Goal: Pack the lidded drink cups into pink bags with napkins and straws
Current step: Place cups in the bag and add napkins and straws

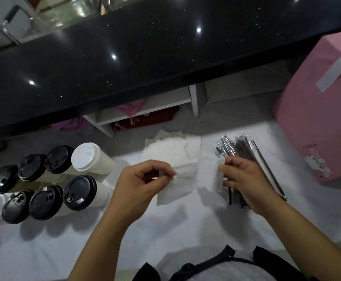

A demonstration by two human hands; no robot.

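Note:
My left hand (141, 185) pinches one white napkin (177, 183) by its edge above the white table. My right hand (244, 181) pinches a second white napkin (210, 171) between thumb and fingers, just over the bundle of wrapped straws (236, 151). Behind both hands lies a loose stack of napkins (171, 147). Several lidded drink cups (49, 179) stand at the left, most with black lids, two with white lids. A pink bag (317, 110) with a white handle stands at the right.
A black glossy counter (125, 63) runs across the back above a white shelf (145, 112) holding pink and red items. One single straw (267, 167) lies apart at the right of the bundle. The table carries a white cloth (165, 230).

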